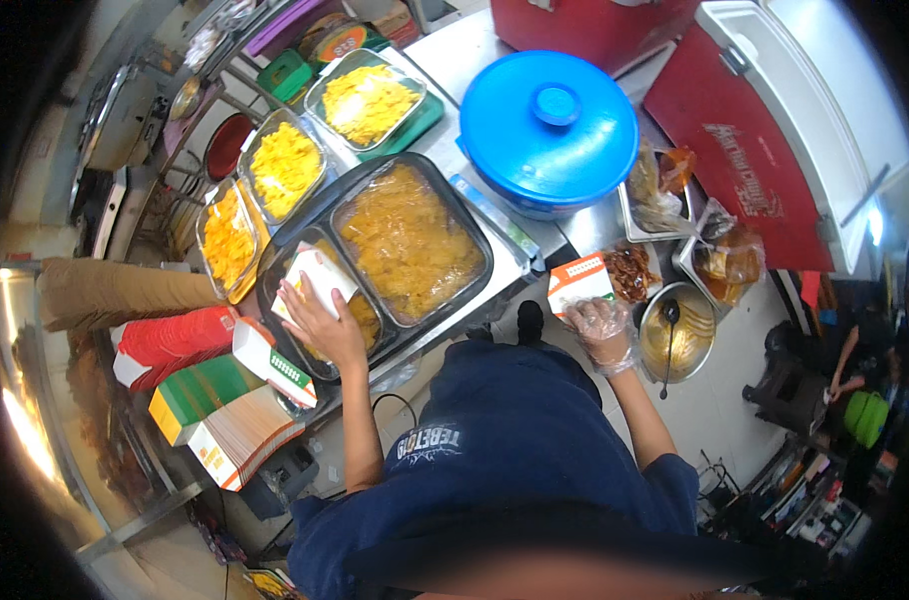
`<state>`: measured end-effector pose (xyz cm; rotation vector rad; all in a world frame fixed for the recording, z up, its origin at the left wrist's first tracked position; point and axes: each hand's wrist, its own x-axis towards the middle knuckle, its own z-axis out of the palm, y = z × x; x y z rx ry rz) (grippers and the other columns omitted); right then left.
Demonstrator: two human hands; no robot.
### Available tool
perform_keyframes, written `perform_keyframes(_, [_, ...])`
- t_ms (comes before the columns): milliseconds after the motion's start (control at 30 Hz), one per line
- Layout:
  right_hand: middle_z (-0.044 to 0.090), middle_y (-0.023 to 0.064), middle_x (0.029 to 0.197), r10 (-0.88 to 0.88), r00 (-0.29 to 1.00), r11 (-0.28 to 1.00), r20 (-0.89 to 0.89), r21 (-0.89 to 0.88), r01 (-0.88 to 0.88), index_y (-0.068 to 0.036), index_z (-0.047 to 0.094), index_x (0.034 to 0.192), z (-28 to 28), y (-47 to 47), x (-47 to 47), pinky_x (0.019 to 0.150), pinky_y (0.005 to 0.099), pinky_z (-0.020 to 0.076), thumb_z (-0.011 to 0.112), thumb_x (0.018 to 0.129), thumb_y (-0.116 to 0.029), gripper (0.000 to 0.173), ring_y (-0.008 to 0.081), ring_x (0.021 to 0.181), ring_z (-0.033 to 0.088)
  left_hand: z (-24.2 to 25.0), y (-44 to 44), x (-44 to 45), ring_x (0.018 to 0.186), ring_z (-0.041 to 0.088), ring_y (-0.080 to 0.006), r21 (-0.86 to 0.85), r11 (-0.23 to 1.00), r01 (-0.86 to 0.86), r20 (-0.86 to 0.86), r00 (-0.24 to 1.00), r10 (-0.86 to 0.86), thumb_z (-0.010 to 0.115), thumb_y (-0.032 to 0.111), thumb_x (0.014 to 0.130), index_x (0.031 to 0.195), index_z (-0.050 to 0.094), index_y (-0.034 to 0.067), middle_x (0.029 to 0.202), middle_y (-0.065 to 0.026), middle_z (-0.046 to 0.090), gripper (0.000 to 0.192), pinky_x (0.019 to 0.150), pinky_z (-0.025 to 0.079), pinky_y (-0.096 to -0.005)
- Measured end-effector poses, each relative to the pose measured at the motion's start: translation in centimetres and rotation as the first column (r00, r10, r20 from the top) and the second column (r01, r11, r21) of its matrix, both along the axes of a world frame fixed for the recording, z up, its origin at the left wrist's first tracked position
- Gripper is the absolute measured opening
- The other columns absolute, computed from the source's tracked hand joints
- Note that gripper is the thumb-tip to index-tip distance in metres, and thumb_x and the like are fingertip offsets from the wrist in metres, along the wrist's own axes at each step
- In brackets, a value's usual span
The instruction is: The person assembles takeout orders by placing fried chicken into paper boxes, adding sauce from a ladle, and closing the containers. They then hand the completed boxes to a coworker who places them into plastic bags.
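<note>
My bare left hand [321, 322] lies with spread fingers on a white printed paper food box [323, 277], which rests over the smaller section of a black divided tray [481, 296]. Yellow-brown food under clear film [409, 244] fills the tray's larger section. My right hand [601, 330], in a clear plastic glove, is at the near edge of an orange-and-white paper box [580, 281]; its fingertips are partly hidden, so its grip is unclear. Dark reddish-brown food [628, 271] sits just beyond that box. Right of the glove stands a metal bowl [698, 341] with a dark-headed spoon [670, 315].
A blue lidded tub [499, 142] stands ahead, beside a red cooler [732, 150]. Several glass containers of yellow food [286, 169] line the left. Stacked folded cartons [214, 394] are at the lower left. Metal pans with plastic bags [657, 187] stand right. A person [859, 352] is at far right.
</note>
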<state>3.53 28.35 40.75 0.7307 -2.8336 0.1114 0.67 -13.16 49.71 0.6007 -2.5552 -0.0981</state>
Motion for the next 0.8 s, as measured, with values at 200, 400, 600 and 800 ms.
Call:
perform_keyframes(200, [0.060,-0.0034,0.104,-0.002,1.000,1.000,-0.021,-0.030,0.001,-0.023,0.061,0.109,1.0,0.5,1.1,0.083,0.0431,0.0391,0.066,0.077,-0.026,0.032,0.0169,0.100,0.057,-0.6,-0.4,0.9,0.145,0.017,-0.0337,-0.031,0.997,-0.076,0.076,0.994,0.078,0.048,0.038,0.097,0.146,0.037,0.011,0.156,-0.0142,0.023,0.058,0.114,0.014,-0.0567])
perform_keyframes(400, [0.060,-0.0049,0.101,-0.043,0.999,0.998,-0.008,-0.049,0.043,-0.024,0.063,0.105,1.7,0.7,1.9,0.086,0.0429,0.0364,0.066,0.077,-0.023,0.029,0.0164,0.099,0.057,-0.5,-1.0,3.2,0.128,0.041,-0.0300,0.474,0.877,-0.076,-0.299,0.923,0.242,0.078,0.019,0.080,0.142,0.032,-0.003,0.137,-0.0222,0.042,0.080,0.107,0.032,-0.0401])
perform_keyframes(600, [0.062,-0.0056,0.101,0.001,0.999,0.998,-0.047,-0.055,-0.003,-0.025,0.064,0.107,2.3,1.2,1.3,0.083,0.0424,0.0375,0.067,0.075,-0.019,0.032,0.0169,0.098,0.058,-1.1,-0.6,3.0,0.112,0.053,-0.0242,0.839,0.538,-0.075,-0.201,0.878,0.435,0.088,0.017,0.068,0.129,0.025,-0.001,0.123,-0.0231,0.047,0.090,0.095,0.045,-0.0342])
perform_keyframes(800, [0.058,0.0081,0.120,-0.284,0.959,0.931,0.020,-0.234,0.281,-0.018,0.062,0.116,1.4,1.4,3.6,0.095,0.0474,0.0385,0.063,0.082,-0.016,0.034,0.0323,0.109,0.053,-0.9,-0.9,2.3,0.112,0.055,-0.0221,0.920,0.392,0.030,-0.190,0.907,0.376,0.085,0.007,0.070,0.137,0.029,0.000,0.128,-0.0159,0.050,0.087,0.095,0.046,-0.0337])
